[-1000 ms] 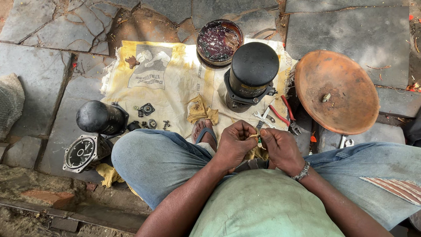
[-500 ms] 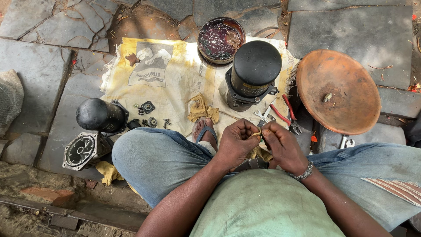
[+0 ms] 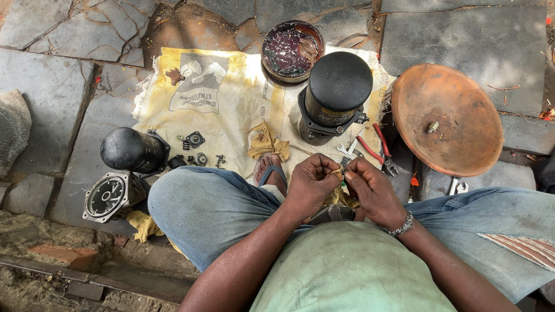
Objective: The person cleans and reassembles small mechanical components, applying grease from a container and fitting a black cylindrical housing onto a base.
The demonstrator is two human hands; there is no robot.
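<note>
There is a single view, from a camera worn on the person's head. It faces almost straight down over the chest and knees onto the stone floor [image 3: 462,34], with the top of the frame lying farthest from the body. It sits near: the hands [image 3: 341,185] meet just below the middle, the shirt fills the bottom edge, and the cloth [image 3: 231,110] spread on the floor fills the upper middle.
</note>
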